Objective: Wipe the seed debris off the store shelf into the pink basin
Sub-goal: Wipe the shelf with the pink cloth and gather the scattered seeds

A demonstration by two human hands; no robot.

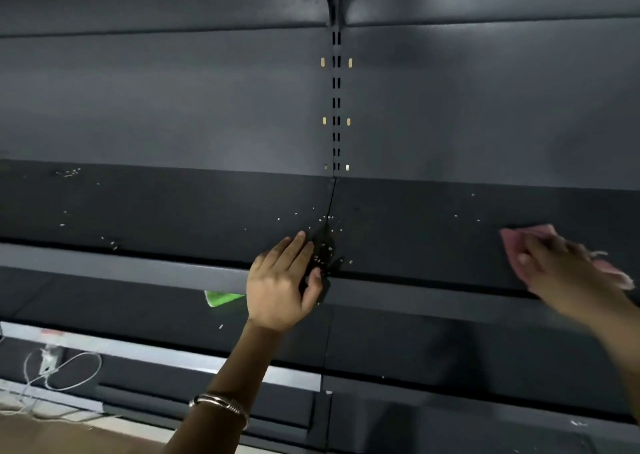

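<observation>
**A:** What is in front of the person?

**B:** A dark store shelf (173, 211), seen from above and close up. Two shelf boards meet at a thin seam (331, 197) running front to back, and I will place everything from that seam.

**A:** Where is the seed debris?

**B:** The seed debris (323, 242) lies as small pale grains, thickest right at the seam near the front edge. A thinner scatter spreads left of the seam, and a few single grains lie to its right.

**A:** What are the hands doing?

**B:** The left hand (282, 280) sits just left of the seam at the shelf's front lip. Its fingers are straight and together, fingertips lying on the board beside the thickest grains; the thumb reaches across towards the seam. It holds nothing. A metal bangle (221, 404) circles that forearm.

**A:** And the other?

**B:** The right hand (550, 263) is well right of the seam, blurred. It presses a pink cloth (516, 242) flat on the board with the fingers spread over it; whether they curl into the fabric I cannot tell.

**A:** Anything else?

**B:** Below the shelf, left of the seam, a bright green scrap (221, 298) shows. Far lower left, a white cable (62, 370) loops on the floor.
</observation>
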